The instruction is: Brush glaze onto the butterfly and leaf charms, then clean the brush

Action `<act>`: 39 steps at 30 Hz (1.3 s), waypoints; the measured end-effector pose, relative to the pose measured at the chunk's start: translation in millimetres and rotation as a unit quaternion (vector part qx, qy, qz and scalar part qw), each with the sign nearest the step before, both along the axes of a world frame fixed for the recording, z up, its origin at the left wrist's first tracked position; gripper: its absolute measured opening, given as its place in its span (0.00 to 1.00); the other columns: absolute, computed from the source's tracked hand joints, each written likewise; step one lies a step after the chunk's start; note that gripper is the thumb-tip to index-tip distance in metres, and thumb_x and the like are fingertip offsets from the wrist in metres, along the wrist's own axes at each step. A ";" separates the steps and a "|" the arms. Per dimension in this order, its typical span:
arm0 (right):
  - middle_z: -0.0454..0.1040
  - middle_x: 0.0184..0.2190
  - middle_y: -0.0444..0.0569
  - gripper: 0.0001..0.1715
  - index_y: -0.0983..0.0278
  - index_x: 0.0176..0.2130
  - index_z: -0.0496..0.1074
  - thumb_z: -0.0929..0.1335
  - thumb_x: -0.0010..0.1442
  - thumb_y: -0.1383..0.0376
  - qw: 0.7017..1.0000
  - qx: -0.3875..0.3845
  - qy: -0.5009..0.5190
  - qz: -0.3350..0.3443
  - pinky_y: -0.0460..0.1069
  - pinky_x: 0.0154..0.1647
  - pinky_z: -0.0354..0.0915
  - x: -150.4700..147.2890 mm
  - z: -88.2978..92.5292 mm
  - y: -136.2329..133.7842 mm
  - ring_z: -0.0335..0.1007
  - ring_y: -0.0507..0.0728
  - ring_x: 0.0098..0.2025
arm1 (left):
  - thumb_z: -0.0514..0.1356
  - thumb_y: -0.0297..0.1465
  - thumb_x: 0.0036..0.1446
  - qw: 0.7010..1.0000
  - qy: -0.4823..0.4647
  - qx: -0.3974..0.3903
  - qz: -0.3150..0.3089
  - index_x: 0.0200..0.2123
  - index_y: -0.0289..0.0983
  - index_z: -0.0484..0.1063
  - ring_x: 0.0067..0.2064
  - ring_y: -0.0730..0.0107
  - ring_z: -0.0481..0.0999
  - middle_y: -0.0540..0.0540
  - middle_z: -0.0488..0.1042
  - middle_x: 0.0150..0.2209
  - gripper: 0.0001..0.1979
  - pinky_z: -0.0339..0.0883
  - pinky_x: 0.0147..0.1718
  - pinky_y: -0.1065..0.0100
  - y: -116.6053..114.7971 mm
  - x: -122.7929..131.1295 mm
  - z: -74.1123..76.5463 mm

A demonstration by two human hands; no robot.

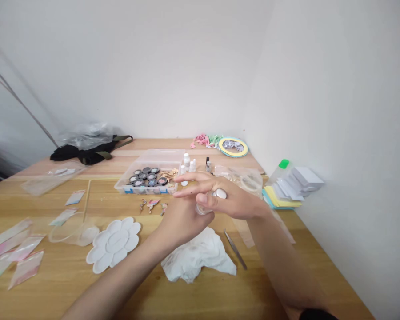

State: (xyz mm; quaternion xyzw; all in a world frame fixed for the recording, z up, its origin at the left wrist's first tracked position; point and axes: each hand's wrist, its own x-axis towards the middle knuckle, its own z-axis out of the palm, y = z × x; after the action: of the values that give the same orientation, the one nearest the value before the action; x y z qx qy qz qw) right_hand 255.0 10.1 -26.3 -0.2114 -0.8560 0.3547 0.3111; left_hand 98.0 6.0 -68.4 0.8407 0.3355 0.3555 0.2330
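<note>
Glass bottle, small and clear, sits between your hands above the desk, mostly hidden by your fingers. Only part of its body and a pale, shiny cap show, and you can't make out what is inside. Your left hand curls beneath it, while your right hand lies across, its fingers stretched out over the left. You cannot tell which grip bears the bottle, or how firmly either is closed. Just below lie a crumpled tissue and tweezers; to the left, a white flower-shaped palette. Beyond your hands stands a clear box of round dark pots.
</note>
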 end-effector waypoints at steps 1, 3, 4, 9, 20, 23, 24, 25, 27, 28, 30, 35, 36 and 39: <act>0.67 0.63 0.54 0.28 0.58 0.54 0.76 0.59 0.68 0.47 1.000 0.004 -0.002 -0.003 0.59 0.69 0.51 -0.2 -0.3 -0.1 0.58 0.58 0.67 | 0.54 0.24 0.50 1.000 0.006 0.000 0.015 0.44 0.37 0.73 0.48 0.54 0.77 0.42 0.77 0.47 0.18 0.73 0.41 0.56 0.7 -0.1 -1.1; 0.66 0.63 0.55 0.27 0.58 0.54 0.75 0.59 0.68 0.48 1.000 0.009 -0.006 -0.009 0.59 0.69 0.50 -0.7 -0.9 -0.2 0.58 0.58 0.67 | 0.55 0.26 0.51 0.999 0.017 -0.006 0.040 0.46 0.36 0.73 0.47 0.51 0.77 0.41 0.77 0.46 0.18 0.72 0.40 0.54 2.0 0.1 -2.6; 0.66 0.64 0.55 0.27 0.58 0.54 0.75 0.59 0.68 0.49 1.000 0.012 -0.008 -0.011 0.60 0.69 0.50 -1.0 -1.3 -0.1 0.58 0.58 0.67 | 0.56 0.27 0.51 0.999 0.020 -0.012 0.044 0.46 0.36 0.73 0.47 0.50 0.77 0.40 0.77 0.46 0.17 0.72 0.40 0.54 2.5 0.3 -2.9; 0.68 0.62 0.53 0.26 0.59 0.56 0.74 0.60 0.68 0.51 0.998 0.019 -0.058 -0.025 0.59 0.70 0.49 -2.4 -4.1 2.8 0.56 0.57 0.68 | 0.57 0.28 0.53 0.998 0.025 -0.054 -0.002 0.46 0.38 0.73 0.50 0.56 0.77 0.43 0.77 0.48 0.16 0.73 0.44 0.58 3.8 -1.4 -4.9; 0.71 0.60 0.53 0.33 0.59 0.58 0.70 0.58 0.66 0.43 0.956 -0.080 -0.102 -0.262 0.60 0.62 0.63 29.6 -31.5 43.5 0.68 0.61 0.61 | 0.62 0.41 0.54 0.986 0.054 -0.151 0.047 0.48 0.37 0.73 0.41 0.61 0.80 0.40 0.79 0.43 0.20 0.75 0.40 0.59 18.0 -80.0 -54.4; 0.74 0.56 0.55 0.29 0.60 0.55 0.71 0.57 0.69 0.48 0.930 -0.081 -0.131 -0.333 0.61 0.60 0.65 27.3 -52.2 61.5 0.70 0.61 0.58 | 0.57 0.41 0.58 0.986 0.030 -0.129 0.099 0.46 0.39 0.73 0.39 0.63 0.79 0.41 0.79 0.44 0.16 0.74 0.39 0.59 18.5 -105.1 -65.8; 0.74 0.55 0.55 0.27 0.62 0.54 0.71 0.58 0.69 0.49 0.922 -0.078 -0.147 -0.349 0.62 0.60 0.65 24.0 -59.1 66.4 0.71 0.60 0.57 | 0.57 0.40 0.59 0.985 0.021 -0.120 0.118 0.47 0.38 0.72 0.38 0.63 0.79 0.40 0.79 0.45 0.17 0.73 0.39 0.58 17.9 -111.4 -70.0; 0.74 0.55 0.55 0.25 0.62 0.54 0.71 0.61 0.68 0.50 0.915 -0.074 -0.164 -0.362 0.62 0.60 0.65 19.8 -66.0 70.4 0.71 0.60 0.57 | 0.56 0.40 0.60 0.984 0.013 -0.111 0.137 0.48 0.38 0.71 0.38 0.63 0.79 0.39 0.78 0.46 0.17 0.73 0.39 0.57 17.1 -116.5 -74.4; 0.71 0.57 0.55 0.25 0.63 0.55 0.70 0.65 0.66 0.52 0.896 -0.060 -0.204 -0.390 0.64 0.61 0.62 10.4 -79.3 76.5 0.68 0.61 0.58 | 0.55 0.40 0.60 0.982 0.001 -0.094 0.163 0.50 0.38 0.69 0.39 0.63 0.78 0.38 0.77 0.47 0.18 0.72 0.41 0.55 15.1 -122.9 -83.1; 0.68 0.60 0.55 0.26 0.63 0.57 0.69 0.66 0.65 0.52 0.885 -0.051 -0.224 -0.406 0.66 0.63 0.60 6.0 -85.7 78.6 0.65 0.63 0.61 | 0.55 0.39 0.61 0.982 -0.004 -0.087 0.169 0.51 0.38 0.68 0.39 0.63 0.78 0.38 0.76 0.48 0.18 0.72 0.42 0.55 14.0 -124.5 -87.0; 0.60 0.66 0.57 0.32 0.63 0.60 0.66 0.67 0.63 0.50 0.859 -0.031 -0.260 -0.440 0.69 0.66 0.52 -1.2 -97.6 81.6 0.54 0.67 0.68 | 0.54 0.38 0.61 0.982 -0.010 -0.080 0.172 0.52 0.38 0.67 0.39 0.64 0.78 0.38 0.75 0.49 0.18 0.72 0.43 0.54 11.7 -125.3 -93.2; 0.50 0.71 0.60 0.44 0.60 0.64 0.61 0.67 0.57 0.42 0.818 -0.001 -0.322 -0.476 0.69 0.69 0.43 -6.1 -116.9 85.6 0.38 0.73 0.73 | 0.54 0.37 0.62 0.982 -0.017 -0.080 0.168 0.53 0.38 0.65 0.40 0.64 0.77 0.37 0.72 0.50 0.17 0.73 0.39 0.58 6.7 -122.5 -99.7; 0.50 0.71 0.61 0.45 0.60 0.65 0.60 0.66 0.57 0.42 0.815 0.003 -0.329 -0.478 0.68 0.69 0.44 -5.6 -118.5 86.0 0.39 0.73 0.73 | 0.54 0.36 0.62 0.982 -0.016 -0.081 0.168 0.53 0.38 0.64 0.41 0.64 0.77 0.38 0.72 0.50 0.17 0.73 0.39 0.58 5.9 -122.0 -100.2; 0.53 0.69 0.62 0.46 0.62 0.65 0.61 0.67 0.55 0.41 0.809 0.019 -0.340 -0.480 0.67 0.68 0.46 -3.1 -120.0 86.9 0.44 0.73 0.72 | 0.54 0.35 0.62 0.983 -0.012 -0.080 0.164 0.53 0.39 0.64 0.41 0.64 0.77 0.39 0.72 0.48 0.16 0.73 0.39 0.59 4.0 -120.8 -101.2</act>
State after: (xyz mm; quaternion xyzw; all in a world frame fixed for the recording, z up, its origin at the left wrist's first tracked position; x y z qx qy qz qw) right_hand 251.9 96.9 -146.3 -0.6965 -0.7029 0.0493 0.1353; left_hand -22.9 10.0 -169.7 0.7484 0.4934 0.3710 0.2426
